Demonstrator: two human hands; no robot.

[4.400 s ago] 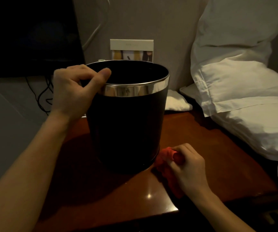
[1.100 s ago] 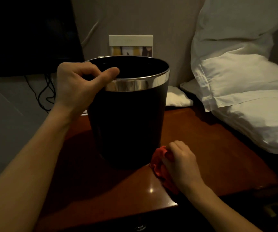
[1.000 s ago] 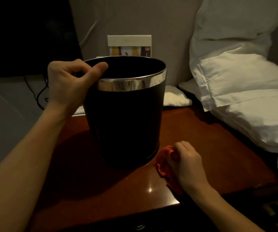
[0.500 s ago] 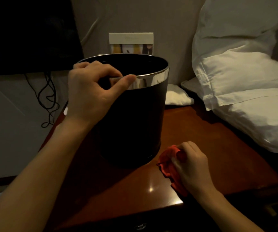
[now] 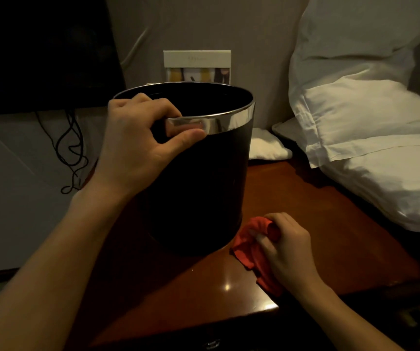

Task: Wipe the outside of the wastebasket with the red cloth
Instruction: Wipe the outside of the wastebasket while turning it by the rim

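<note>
A black round wastebasket (image 5: 203, 188) with a shiny metal rim band stands upright on a reddish wooden nightstand (image 5: 317, 206). My left hand (image 5: 138, 143) grips its near-left rim, fingers inside and thumb on the metal band. My right hand (image 5: 287, 252) holds a bunched red cloth (image 5: 251, 247) on the tabletop, just right of the basket's base. The cloth sits close to the lower wall; I cannot tell whether it touches it.
White pillows (image 5: 370, 127) crowd the right side, overhanging the nightstand. A small white cloth (image 5: 267, 148) and a card (image 5: 197, 67) against the wall sit behind the basket. A dark screen (image 5: 44, 51) and dangling cables (image 5: 72, 153) are at left.
My left hand has shifted rightward along the rim toward the near side, turning the basket. My right hand with the red cloth stays low by the base, sliding slightly right.
</note>
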